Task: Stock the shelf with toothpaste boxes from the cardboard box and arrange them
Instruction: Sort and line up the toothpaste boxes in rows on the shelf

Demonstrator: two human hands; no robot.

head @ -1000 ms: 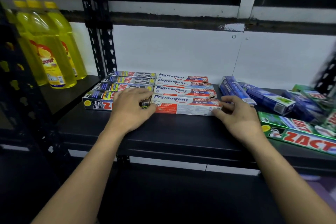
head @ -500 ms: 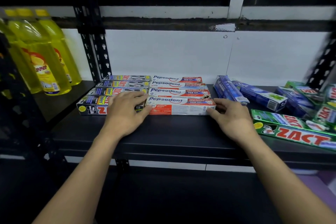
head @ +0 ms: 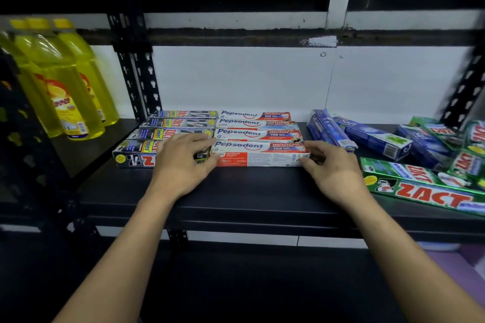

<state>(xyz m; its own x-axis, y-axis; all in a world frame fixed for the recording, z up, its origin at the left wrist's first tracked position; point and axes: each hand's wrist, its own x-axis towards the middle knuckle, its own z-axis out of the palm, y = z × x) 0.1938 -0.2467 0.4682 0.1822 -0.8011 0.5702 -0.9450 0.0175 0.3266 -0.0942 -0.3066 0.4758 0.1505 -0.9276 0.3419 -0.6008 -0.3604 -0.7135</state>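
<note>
- The front Pepsodent box point(head: 259, 155) lies flat between the two hands. Its long axis runs sideways from one hand to the other, and each hand is at one end, equally near.
- The left hand point(head: 183, 162) is released, with its fingers loosely bent over the right end of the nearest of the black Zact boxes point(head: 178, 123). Its thumb touches the Pepsodent box's left front corner, just to the hand's right.
- The right hand point(head: 330, 170) is likewise unclenched. Its fingertips point(head: 312, 148) and thumb touch the box's right end, just to the hand's left, and seem to press it rather than wrap round it.
- I judge the step to be squaring this box against the three other Pepsodent boxes point(head: 257, 126) just beyond the fingertips. An even push away from both hands should keep it parallel.
- Beyond the left hand, the black Zact boxes form a matching row that meets the Pepsodent row end to end.
- To the right of the right hand, blue boxes point(head: 367, 136) lie askew. Beyond them green Zact boxes point(head: 425, 189) lie loose, probably yet to be arranged.
- The dark shelf point(head: 262, 191) runs flat under both wrists and looks smooth enough for sliding.
- Far to the left of the left hand, past an upright post point(head: 136, 73), stand yellow bottles point(head: 68, 86).
- A white back panel point(head: 236, 78) closes the shelf beyond the rows.
- The cardboard box is out of view.
</note>
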